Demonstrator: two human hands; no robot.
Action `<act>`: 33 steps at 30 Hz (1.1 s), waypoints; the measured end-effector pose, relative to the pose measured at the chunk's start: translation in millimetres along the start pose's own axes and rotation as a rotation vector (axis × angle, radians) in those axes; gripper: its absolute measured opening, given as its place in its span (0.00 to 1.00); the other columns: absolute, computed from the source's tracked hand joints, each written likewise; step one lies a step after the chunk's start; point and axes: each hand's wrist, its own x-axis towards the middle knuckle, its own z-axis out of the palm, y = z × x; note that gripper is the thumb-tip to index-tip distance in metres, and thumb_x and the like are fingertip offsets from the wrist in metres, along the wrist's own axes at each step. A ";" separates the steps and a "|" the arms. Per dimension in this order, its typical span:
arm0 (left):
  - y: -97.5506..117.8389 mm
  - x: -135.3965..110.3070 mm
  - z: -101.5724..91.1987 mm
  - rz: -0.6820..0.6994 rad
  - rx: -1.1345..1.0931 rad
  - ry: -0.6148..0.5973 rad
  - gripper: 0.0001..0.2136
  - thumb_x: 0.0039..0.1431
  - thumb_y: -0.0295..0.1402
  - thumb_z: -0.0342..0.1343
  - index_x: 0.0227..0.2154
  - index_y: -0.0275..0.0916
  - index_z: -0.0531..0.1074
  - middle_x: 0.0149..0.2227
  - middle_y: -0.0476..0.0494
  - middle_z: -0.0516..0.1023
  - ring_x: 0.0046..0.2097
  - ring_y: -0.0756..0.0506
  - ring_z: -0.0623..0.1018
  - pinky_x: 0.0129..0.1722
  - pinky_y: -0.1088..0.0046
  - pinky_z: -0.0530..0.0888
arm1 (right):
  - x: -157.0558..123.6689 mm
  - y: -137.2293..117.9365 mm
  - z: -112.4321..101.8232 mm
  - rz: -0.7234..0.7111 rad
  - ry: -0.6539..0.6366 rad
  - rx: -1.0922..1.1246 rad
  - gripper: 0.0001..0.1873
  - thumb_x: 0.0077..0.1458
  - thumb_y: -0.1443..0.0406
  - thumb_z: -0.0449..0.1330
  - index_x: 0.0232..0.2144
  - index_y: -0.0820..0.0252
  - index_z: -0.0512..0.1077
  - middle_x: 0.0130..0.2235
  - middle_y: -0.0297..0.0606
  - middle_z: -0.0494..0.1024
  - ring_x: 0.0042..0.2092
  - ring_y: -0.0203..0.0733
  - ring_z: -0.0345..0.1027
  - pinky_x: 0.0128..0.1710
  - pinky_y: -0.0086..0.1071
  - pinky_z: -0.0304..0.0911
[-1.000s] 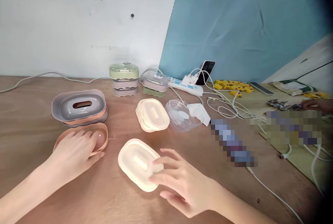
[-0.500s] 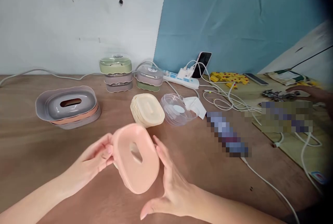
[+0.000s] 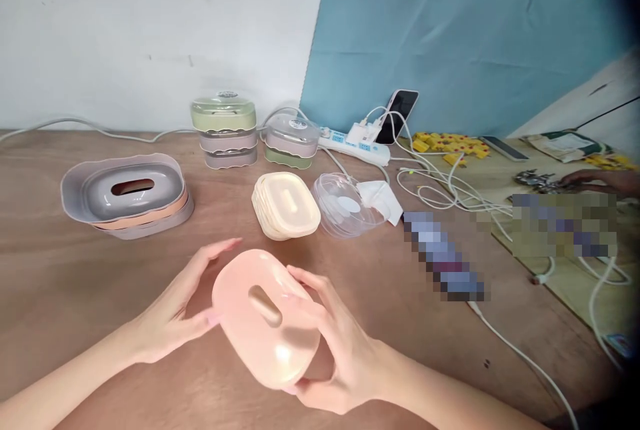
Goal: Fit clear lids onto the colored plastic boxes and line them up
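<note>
My right hand [image 3: 340, 343] grips the right side of a pink rounded plastic shell [image 3: 250, 343], fingers over its top and thumb at its lower edge. The shell is tilted above the table and has a long slot, with something beige showing in it. My left hand [image 3: 175, 307] is open at the shell's left side; its thumb tip meets the edge and its fingers stretch away. Just beyond sits a stack of cream rounded plastic pieces [image 3: 287, 207]. Left of it lie nested grey and peach plastic shells [image 3: 100, 193], the grey inner one slotted.
Clear round plastic pieces [image 3: 335, 207] lie beside a white paper [image 3: 383, 200]. Small lidded boxes [image 3: 223, 115] are stacked by the wall. Behind are a power strip [image 3: 350, 147], a phone [image 3: 400, 117] and loose cables. Another person's hand [image 3: 605, 182] is at far right.
The pink shell has turned and moved slightly down and right. My right hand has closed on it, while my left fingers have let go and spread. The other person's hand has moved down.
</note>
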 end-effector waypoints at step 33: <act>-17.5 -2.4 14.2 0.103 0.365 0.010 0.43 0.34 0.52 0.64 0.53 0.41 0.55 0.52 0.35 0.64 0.53 0.29 0.66 0.50 0.50 0.64 | 3.9 18.6 -12.6 0.274 -0.181 -0.091 0.53 0.38 0.59 0.65 0.62 0.63 0.42 0.60 0.54 0.58 0.60 0.57 0.53 0.56 0.52 0.53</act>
